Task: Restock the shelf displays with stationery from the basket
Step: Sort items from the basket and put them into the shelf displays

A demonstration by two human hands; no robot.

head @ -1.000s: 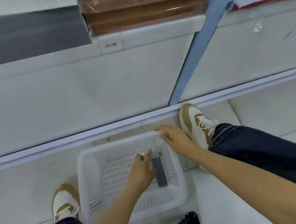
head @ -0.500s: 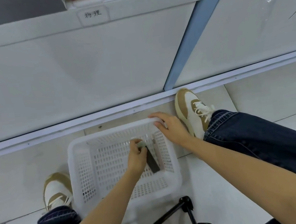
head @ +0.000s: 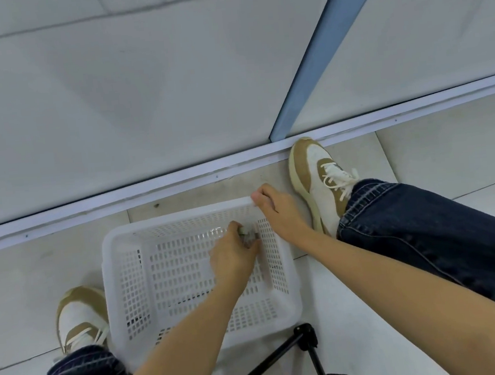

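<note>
Inside the white basket [head: 111, 291], near its far right corner, a small grey stationery item [head: 249, 236] is pinched between the thumb and curled fingers of the left hand [head: 234, 256], by which most of it is hidden. It is held low, close to the right wall. No other stock can be made out on the mesh bottom, so this is possibly the last piece; it is yet to be carried to a shelf display. The far right corner of the rim is gripped by the right hand [head: 276, 211], fingers curled over the edge. The basket is set on the floor [head: 23, 284] between two tan and white shoes [head: 80, 318], close to the white shelf base [head: 126, 108], with a black tripod [head: 306, 337] just behind it
</note>
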